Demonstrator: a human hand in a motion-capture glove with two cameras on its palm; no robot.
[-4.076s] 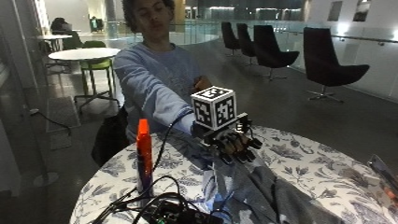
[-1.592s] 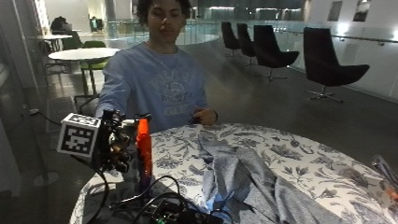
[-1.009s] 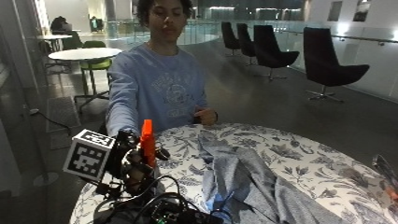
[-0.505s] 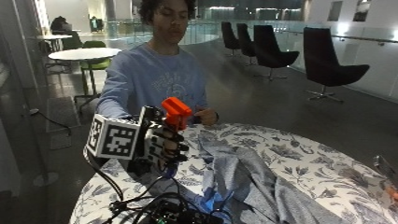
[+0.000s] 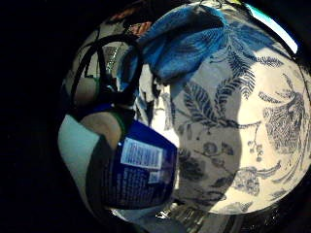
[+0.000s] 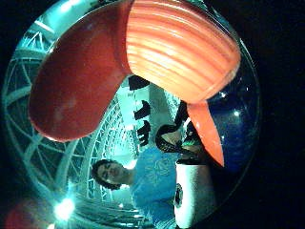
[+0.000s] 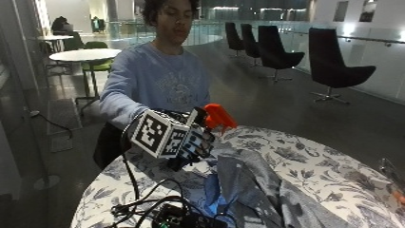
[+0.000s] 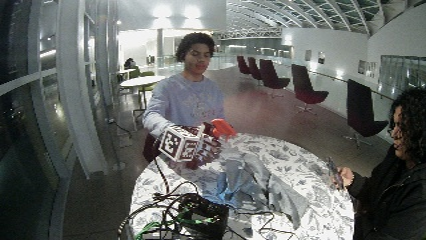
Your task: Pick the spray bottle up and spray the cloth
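The gloved hand [image 7: 190, 142] has its fingers wrapped around the spray bottle [image 7: 218, 116] and holds it up above the bench [image 7: 316, 166]. The bottle's orange top points toward the gray-blue cloth [image 7: 253, 185], which lies crumpled on the flowery bench.

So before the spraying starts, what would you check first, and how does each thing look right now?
1. Spray bottle held in the gloved right hand: ok.
2. Bottle lifted off the table: ok.
3. Cloth lying on the table near the bottle: ok.
4. Orange nozzle pointing toward the cloth: cannot tell.
5. Finger on the trigger: cannot tell.
6. Cables lie close to the cloth and could get wet: not ok.
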